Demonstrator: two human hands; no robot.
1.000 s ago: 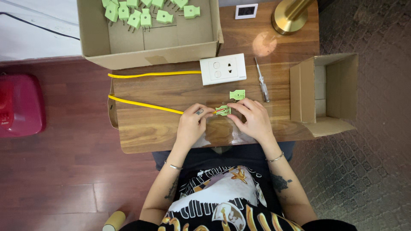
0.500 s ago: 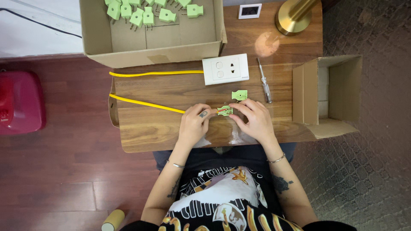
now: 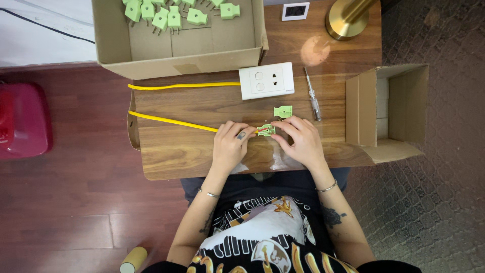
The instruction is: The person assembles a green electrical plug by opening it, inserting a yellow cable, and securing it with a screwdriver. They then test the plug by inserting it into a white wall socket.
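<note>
A small wooden table (image 3: 202,156) with a warm striped grain stands on a dark red wood floor, and a grey patterned carpet lies on the right side. At the middle of the table the left hand (image 3: 230,146) and the right hand (image 3: 299,141) meet at a small green plug half (image 3: 266,130); the fingertips of both hands pinch it from its two sides, and thin red and pale wires show inside it, though they are too small to see well. A yellow cable (image 3: 172,122) runs from under the left fingers to the left edge of the table, where it turns back to a white socket plate (image 3: 266,80). Just above the right hand lies another green plug half (image 3: 283,111), and near it a slim screwdriver (image 3: 312,96) with a clear handle. An open cardboard box (image 3: 182,55) at the top holds many green plugs (image 3: 174,17), partly cut off by the frame. A second cardboard box (image 3: 389,108) lies on its side at the right edge; its inside is hard to see. A round brass lamp base (image 3: 346,20) stands at the top.
</note>
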